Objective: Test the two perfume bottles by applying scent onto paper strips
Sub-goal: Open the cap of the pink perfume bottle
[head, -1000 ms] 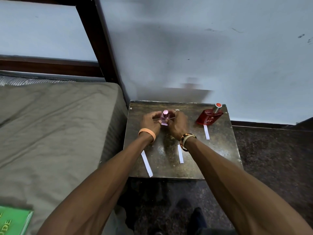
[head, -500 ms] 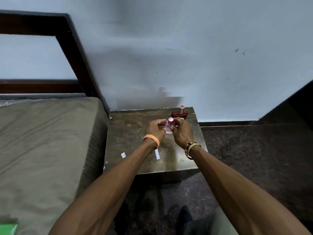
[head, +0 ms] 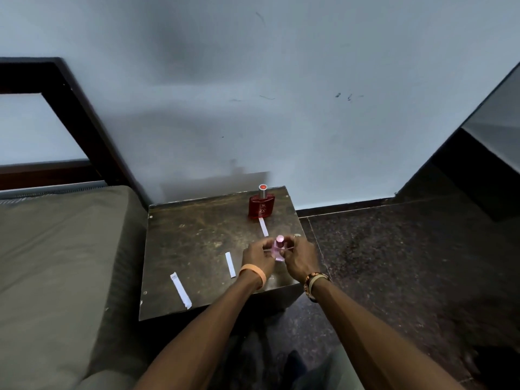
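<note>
Two perfume bottles are in view. The pink bottle [head: 278, 249] is held upright over the front right part of the tabletop [head: 197, 249], with its long axis vertical and its round cap [head: 279, 238] pointing up; whether its base rests on the surface cannot be told. The left hand [head: 257, 256] and right hand [head: 299, 257] close on it from either side, forearms reaching in from the lower edge and wrists level. The fingers of both are curled in against the bottle. A thin pale line [head: 287, 249] crosses the glass between them, perhaps a strip seen edge-on, but which fingers pinch it cannot be told. An orange wristband [head: 253, 274] is on the left wrist, a beaded bracelet [head: 313, 281] on the right wrist and a ring [head: 297, 235] on the right hand. Behind, near the wall, the red bottle [head: 261, 206] stands upright, its silver neck topped by a red cap; its pale label marks are too small to read. One paper strip [head: 263, 227] lies just before it, lengthwise toward the hands. A second strip [head: 230, 264] lies left of the left hand, and a third strip [head: 181, 290] lies near the front left corner beside the bed [head: 56, 249].
</note>
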Demonstrator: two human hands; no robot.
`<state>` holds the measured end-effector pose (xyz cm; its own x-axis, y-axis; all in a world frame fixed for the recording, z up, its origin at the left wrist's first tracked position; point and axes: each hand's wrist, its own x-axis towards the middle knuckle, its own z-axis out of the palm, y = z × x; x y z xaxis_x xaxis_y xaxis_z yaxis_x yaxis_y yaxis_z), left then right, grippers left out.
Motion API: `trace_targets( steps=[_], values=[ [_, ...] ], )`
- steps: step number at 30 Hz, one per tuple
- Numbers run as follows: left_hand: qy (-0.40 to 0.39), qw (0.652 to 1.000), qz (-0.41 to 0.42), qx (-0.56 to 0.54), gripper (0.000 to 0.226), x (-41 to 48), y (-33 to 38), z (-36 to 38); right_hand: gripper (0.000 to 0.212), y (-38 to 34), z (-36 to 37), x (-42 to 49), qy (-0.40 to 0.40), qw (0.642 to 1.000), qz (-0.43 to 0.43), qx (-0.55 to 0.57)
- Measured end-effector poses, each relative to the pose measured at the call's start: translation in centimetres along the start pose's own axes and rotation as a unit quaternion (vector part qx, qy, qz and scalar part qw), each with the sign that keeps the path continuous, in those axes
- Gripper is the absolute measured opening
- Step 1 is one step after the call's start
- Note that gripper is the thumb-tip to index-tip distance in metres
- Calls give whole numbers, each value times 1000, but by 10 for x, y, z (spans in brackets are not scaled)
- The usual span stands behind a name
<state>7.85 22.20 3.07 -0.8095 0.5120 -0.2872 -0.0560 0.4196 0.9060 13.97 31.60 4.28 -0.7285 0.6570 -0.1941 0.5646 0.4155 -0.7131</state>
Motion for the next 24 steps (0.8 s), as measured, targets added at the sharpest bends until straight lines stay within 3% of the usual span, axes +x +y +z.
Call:
trace_targets(
  steps=[10, 17, 24],
  values=[
    [-2, 999, -12, 41, 33, 0, -21, 6, 15, 18, 10, -2, -19, 999, 19, 17],
    [-21, 991, 46, 128, 46, 2, -2, 0, 7, 17, 13, -1, -20, 999, 23, -14],
    [12, 985, 74, 157, 32, 4, 4, 8, 20, 19, 13, -2, -9, 995, 5, -94]
  ],
)
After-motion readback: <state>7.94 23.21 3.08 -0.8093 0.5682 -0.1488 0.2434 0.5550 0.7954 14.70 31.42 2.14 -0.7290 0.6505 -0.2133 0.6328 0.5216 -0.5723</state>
